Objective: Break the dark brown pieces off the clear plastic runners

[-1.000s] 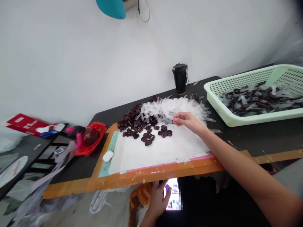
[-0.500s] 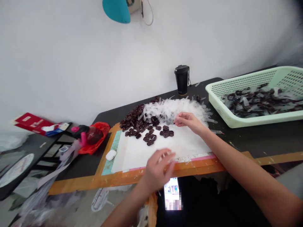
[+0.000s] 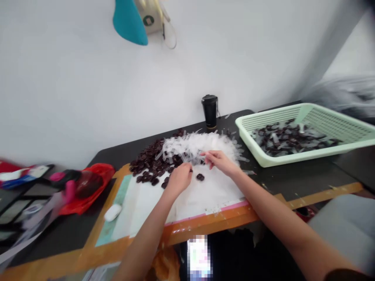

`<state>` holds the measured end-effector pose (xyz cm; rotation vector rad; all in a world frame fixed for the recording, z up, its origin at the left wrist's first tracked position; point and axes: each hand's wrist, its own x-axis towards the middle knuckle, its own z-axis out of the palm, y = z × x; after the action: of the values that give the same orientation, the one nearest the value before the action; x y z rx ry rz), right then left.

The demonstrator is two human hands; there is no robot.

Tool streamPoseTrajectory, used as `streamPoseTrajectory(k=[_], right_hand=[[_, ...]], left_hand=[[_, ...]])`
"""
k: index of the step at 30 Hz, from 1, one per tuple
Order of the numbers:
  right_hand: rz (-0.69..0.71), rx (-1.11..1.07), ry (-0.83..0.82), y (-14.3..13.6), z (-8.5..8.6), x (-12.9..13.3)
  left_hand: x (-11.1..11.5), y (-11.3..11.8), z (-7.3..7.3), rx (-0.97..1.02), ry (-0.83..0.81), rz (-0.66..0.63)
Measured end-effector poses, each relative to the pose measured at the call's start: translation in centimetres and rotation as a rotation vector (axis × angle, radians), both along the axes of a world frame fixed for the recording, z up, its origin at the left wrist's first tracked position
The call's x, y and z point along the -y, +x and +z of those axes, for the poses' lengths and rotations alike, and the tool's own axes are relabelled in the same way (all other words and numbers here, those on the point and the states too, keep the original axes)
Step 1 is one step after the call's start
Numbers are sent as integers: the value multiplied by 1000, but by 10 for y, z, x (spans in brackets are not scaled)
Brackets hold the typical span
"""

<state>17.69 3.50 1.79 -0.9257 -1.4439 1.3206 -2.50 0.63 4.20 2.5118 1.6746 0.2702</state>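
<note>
Dark brown small pieces (image 3: 150, 158) lie heaped on the left of the white sheet (image 3: 196, 199). Beside them is a pile of thin translucent strips (image 3: 202, 142). My left hand (image 3: 181, 177) is closed at the front of the dark heap, a dark piece between its fingertips. To its right, one dark piece (image 3: 200, 177) lies apart on the sheet. My right hand (image 3: 215, 160) reaches to the front edge of the strips, fingers pinched together; what they hold, if anything, is too small to make out.
A pale green basket (image 3: 265, 160) with dark pieces and strips stands right. A black cup (image 3: 210, 112) is behind the strips. Left are a white case (image 3: 113, 212) and a red tray (image 3: 101, 171) with a bottle. A lit phone (image 3: 199, 257) lies below the table edge.
My left hand has moved from the table's front edge up to the dark pieces and closed. My right hand stays near the strips. The view has turned, shifting the table left and down.
</note>
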Motion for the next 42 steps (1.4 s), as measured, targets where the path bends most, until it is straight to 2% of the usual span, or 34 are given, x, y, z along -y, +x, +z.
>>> streamPoseTrajectory(k=[4, 6, 8, 12, 17, 22, 26, 28, 35, 38, 42], right_hand=[[-2, 33, 56, -3, 4, 1], [28, 2, 79, -5, 7, 2], [30, -11, 78, -8, 9, 3], [25, 21, 65, -13, 6, 6], [-30, 93, 179, -19, -8, 9], [-52, 48, 161, -21, -13, 10], [-71, 59, 151, -17, -7, 13], [-98, 68, 164, -15, -5, 15], [-341, 385, 404, -13, -3, 21], [-355, 471, 456, -12, -5, 22], [-330, 494, 473, -12, -6, 21]], left_hand=[[-27, 5, -5, 325, 16, 119], [-36, 11, -11, 550, -10, 121], [-39, 16, -17, 799, -105, 90], [-31, 25, -25, 1165, -245, 172], [-19, 31, -26, 1416, -317, 228], [-12, 34, -24, 1666, -505, 149], [-9, 34, -24, 1752, -632, 75], [-8, 34, -24, 1749, -640, 60], [-13, 31, -29, 1617, -405, 69], [-15, 30, -29, 1583, -318, 52], [-15, 29, -28, 1543, -292, 24]])
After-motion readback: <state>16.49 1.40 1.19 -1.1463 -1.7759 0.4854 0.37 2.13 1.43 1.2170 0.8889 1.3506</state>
